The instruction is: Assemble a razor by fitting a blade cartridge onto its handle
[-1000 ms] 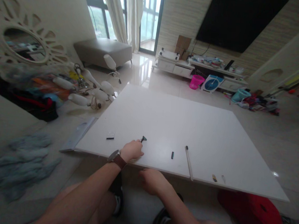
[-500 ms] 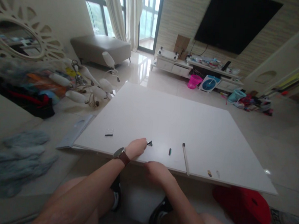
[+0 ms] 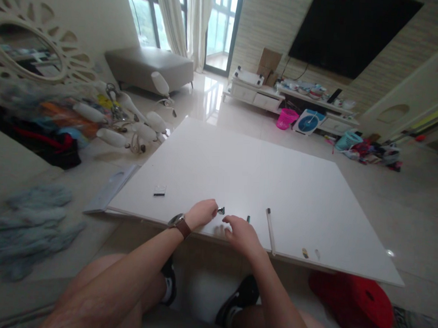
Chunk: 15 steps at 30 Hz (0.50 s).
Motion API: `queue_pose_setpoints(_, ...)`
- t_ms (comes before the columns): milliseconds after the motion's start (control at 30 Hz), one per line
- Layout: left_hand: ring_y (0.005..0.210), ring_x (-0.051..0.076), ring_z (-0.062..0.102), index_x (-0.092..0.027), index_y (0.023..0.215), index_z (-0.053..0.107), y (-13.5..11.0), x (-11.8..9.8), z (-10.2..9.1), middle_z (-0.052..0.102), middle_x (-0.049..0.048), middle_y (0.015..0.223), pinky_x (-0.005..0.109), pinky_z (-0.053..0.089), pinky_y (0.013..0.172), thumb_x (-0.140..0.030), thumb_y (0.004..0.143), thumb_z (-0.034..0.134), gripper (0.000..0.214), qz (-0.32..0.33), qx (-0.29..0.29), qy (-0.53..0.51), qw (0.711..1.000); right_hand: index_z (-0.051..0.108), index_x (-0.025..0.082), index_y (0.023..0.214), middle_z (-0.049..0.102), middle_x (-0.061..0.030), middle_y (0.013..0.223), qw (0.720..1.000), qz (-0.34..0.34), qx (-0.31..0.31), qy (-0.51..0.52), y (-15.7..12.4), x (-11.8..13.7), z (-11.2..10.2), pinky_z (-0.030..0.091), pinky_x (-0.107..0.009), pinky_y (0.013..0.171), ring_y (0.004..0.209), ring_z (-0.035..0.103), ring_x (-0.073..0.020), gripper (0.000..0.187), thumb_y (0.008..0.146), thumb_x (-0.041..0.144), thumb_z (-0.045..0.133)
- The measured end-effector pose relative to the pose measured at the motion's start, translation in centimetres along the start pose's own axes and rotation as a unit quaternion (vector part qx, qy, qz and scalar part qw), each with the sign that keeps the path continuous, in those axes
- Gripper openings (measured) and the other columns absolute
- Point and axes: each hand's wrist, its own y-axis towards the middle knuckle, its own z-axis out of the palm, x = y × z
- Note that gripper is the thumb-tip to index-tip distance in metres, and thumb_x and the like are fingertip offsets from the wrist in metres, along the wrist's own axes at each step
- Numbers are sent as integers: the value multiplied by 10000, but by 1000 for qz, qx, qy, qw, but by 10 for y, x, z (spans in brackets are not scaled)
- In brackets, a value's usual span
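My left hand [image 3: 203, 212], with a watch on its wrist, is closed around the handle of a razor [image 3: 221, 210] above the white tabletop [image 3: 255, 171]. The razor's dark head sticks out past my fingers to the right. Just right of it, my right hand [image 3: 240, 233] hovers over the table's near edge, empty, thumb and forefinger apart. Behind that hand lies a small dark green piece [image 3: 249, 219], partly covered. Farther right rests a slim pale stick with a dark tip [image 3: 270, 232]. A small clear case with a black strip [image 3: 160, 191] lies to the left.
Near the front edge lie a small yellowish-and-dark piece [image 3: 305, 253] and a small clear piece [image 3: 317, 254]. A red roll-shaped object [image 3: 351, 301] stands below the right corner. A lamp with white shades [image 3: 112, 137] sits on the floor at the left.
My right hand has risen from the table's near edge toward the razor head, and its fingers have spread. My left hand keeps the razor in nearly the same place.
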Motion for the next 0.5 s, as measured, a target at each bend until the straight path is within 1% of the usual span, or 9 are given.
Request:
queue_pose_setpoints(100, 905, 191, 600, -180, 895, 602, 0, -7, -1, 645, 67, 950, 286, 446, 807, -60, 793, 498, 189, 36, -38, -43, 998, 623, 184, 1122, 659, -71, 1136, 995, 17, -80, 54, 5, -9, -2, 456, -313, 895, 997, 614, -194, 277, 849, 173, 573)
queue_pose_setpoints(200, 872, 181, 574, -184, 968, 540, 1, -15, -5, 627, 47, 944, 283, 446, 769, -35, 727, 500, 286, 63, -77, -123, 987, 613, 178, 1050, 651, -63, 1059, 984, 33, -142, 102, 11, -15, -3, 467, -318, 858, 917, 602, -184, 204, 848, 187, 583)
queue_pose_setpoints(267, 876, 175, 569, -186, 1009, 523, 1, -18, -8, 620, 43, 962, 282, 446, 767, -28, 707, 492, 342, 64, -82, -165, 981, 607, 179, 1002, 648, -59, 1003, 977, 36, -175, 112, 13, -15, -4, 465, -324, 838, 890, 593, -189, 152, 855, 193, 572)
queue_pose_setpoints(367, 873, 167, 567, -186, 1090, 517, 0, -22, -11, 610, 43, 971, 280, 447, 774, -34, 723, 476, 399, 71, -70, -207, 973, 595, 181, 943, 638, -56, 936, 966, 33, -236, 104, 15, -12, -9, 452, -326, 824, 879, 577, -196, 96, 862, 191, 544)
queue_pose_setpoints(433, 836, 164, 558, -186, 1135, 520, -1, -23, -12, 601, 36, 929, 277, 443, 746, -37, 730, 463, 435, 79, -64, -220, 970, 594, 183, 893, 637, -45, 882, 960, 34, -248, 125, 16, -9, -11, 454, -313, 792, 831, 575, -185, 68, 868, 200, 533)
queue_pose_setpoints(500, 805, 163, 544, -187, 1141, 544, -3, -23, -12, 585, 30, 887, 280, 436, 729, -44, 734, 451, 441, 89, -76, -222, 968, 598, 188, 851, 639, -31, 837, 956, 34, -244, 160, 17, -8, -10, 460, -299, 762, 786, 577, -174, 65, 868, 212, 540)
